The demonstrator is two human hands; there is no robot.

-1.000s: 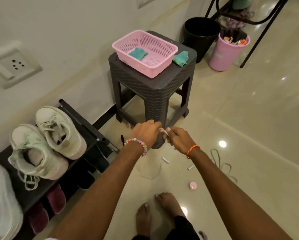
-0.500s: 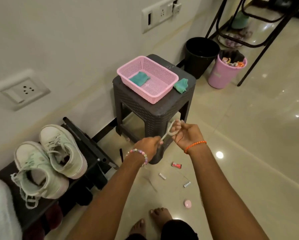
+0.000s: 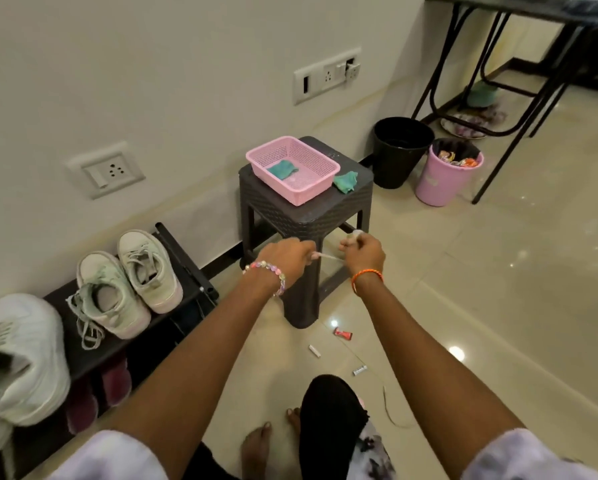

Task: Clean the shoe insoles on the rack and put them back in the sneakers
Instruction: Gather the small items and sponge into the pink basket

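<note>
Pale green lace-up sneakers (image 3: pixel 131 282) sit on the black shoe rack (image 3: pixel 190 271), toes toward the wall, left of both hands; left hand (image 3: pixel 283 259), nearer, and right hand (image 3: pixel 363 252) pinch a thin white strip (image 3: pixel 328 257).

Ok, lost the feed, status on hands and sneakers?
Left hand and right hand pinch a pale lace. Pale green sneakers untouched on black rack. Insoles unseen.

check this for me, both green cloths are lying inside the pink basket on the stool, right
Not quite. The head view shows only one green cloth inside the pink basket; the other green cloth lies beside it, on the stool top.
</note>
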